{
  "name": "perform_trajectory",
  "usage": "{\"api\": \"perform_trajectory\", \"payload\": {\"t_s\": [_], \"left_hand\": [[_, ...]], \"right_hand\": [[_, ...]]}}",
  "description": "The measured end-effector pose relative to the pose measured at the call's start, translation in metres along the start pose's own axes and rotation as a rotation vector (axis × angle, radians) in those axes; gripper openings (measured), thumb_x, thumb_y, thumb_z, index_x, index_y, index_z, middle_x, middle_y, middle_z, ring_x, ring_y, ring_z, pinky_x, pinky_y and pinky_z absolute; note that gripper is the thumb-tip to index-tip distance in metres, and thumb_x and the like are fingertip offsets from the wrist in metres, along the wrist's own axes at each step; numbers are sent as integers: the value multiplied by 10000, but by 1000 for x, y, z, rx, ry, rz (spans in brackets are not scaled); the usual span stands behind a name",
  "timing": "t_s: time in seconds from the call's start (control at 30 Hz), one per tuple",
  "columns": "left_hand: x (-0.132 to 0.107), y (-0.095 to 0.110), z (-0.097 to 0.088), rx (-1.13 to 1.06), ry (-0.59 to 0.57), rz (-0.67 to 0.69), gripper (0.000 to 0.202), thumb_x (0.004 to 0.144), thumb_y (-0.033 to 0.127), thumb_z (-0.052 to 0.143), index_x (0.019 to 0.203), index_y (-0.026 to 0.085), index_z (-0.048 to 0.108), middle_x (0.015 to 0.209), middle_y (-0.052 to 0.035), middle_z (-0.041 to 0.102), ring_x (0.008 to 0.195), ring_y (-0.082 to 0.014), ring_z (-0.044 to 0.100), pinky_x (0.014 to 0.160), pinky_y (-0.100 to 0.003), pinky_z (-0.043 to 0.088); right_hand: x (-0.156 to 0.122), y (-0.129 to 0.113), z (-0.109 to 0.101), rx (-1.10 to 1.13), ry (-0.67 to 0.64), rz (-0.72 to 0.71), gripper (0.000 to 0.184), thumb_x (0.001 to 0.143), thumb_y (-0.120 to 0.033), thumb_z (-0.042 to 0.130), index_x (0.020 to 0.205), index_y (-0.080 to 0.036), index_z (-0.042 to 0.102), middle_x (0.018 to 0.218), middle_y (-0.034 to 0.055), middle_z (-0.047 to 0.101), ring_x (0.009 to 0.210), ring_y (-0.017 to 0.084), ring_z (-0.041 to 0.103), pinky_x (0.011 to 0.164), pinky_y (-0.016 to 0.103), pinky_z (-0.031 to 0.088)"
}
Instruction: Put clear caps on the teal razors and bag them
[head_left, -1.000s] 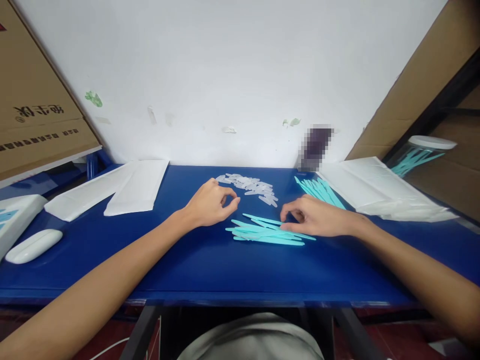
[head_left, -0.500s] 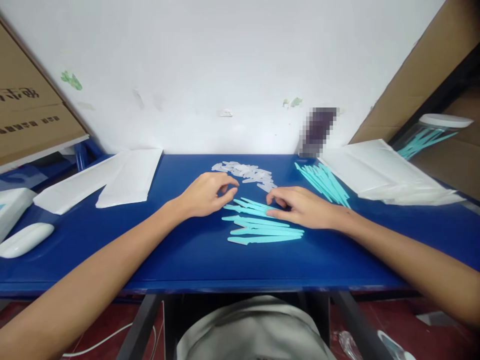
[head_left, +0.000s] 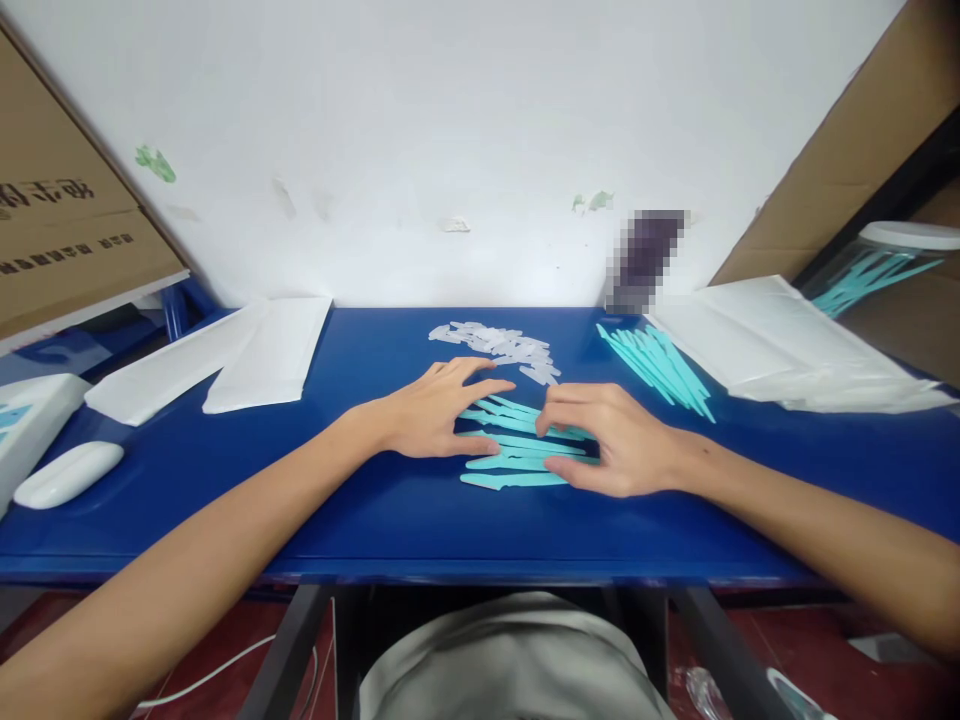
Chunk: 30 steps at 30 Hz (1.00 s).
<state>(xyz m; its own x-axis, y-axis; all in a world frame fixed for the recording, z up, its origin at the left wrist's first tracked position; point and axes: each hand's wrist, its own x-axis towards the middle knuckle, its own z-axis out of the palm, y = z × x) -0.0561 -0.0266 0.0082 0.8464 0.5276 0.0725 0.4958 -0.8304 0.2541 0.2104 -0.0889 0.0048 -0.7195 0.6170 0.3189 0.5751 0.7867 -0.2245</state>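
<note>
Several turquoise eyebrow razors lie side by side on the blue table, roughly crosswise to me. Over their left ends rests my left hand, fingers stretched and thumb apart, with the thumb tip at one of the middle razors. My right hand curves over their right ends, a gap showing between thumb and fingers. Neither hand has a razor gripped in it. Just beyond the hands is a loose pile of small translucent white covers. A second bunch of turquoise razors lies at the back right.
White packets lie at the left, and more white plastic bags at the right. A white computer mouse is near the left edge. A lidded clear jar holds turquoise razors. Cardboard stands at the left.
Both hands have come down and nearer over the row of razors. The left hand has moved right and its fingers have spread; the right hand's thumb and fingers have opened wider.
</note>
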Motion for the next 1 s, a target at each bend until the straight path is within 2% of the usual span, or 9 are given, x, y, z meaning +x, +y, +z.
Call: {"api": "perform_trajectory", "payload": {"t_s": [0.1,0.3,0.57,0.77,1.0], "left_hand": [[-1,-1,0,-40,-19,-11,807,867,709,583,1549,336,365,1629,-143,280,1455,-429,298,1134,-646,283],[-4,-7,-3,-41,-44,-21,836,857,702,606,1562,338,342,1651,-145,234,1485,-440,242,1153,-657,239],[-2,-7,-3,-35,-68,-102,820,902,749,476,1590,357,261,1676,-132,159,1524,-424,147,1173,-656,186],[-1,-8,2,-30,-47,-115,817,900,748,480,1580,331,303,1665,-155,186,1521,-430,154,1172,-663,188],[2,-3,6,-26,15,-68,797,903,737,489,1568,327,333,1662,-152,201,1519,-434,160,1173,-669,189]], "right_hand": [[1,0,1,-28,-100,-37,239,954,-404,558,943,-186,657,893,57,592,766,179,530,728,313,379],[1,-4,0,-27,-187,-41,220,1002,-371,491,948,-192,605,903,47,547,761,178,483,754,334,370],[2,-10,2,-59,-175,-35,209,1018,-339,449,1082,-186,576,1036,86,535,823,202,465,789,365,354],[3,-13,3,-85,-176,-26,245,1025,-365,429,1076,-184,584,1032,92,527,807,206,455,780,371,347],[3,-12,5,-84,-150,-28,257,1029,-375,421,1083,-189,589,1013,85,533,796,204,451,768,364,342]]}}
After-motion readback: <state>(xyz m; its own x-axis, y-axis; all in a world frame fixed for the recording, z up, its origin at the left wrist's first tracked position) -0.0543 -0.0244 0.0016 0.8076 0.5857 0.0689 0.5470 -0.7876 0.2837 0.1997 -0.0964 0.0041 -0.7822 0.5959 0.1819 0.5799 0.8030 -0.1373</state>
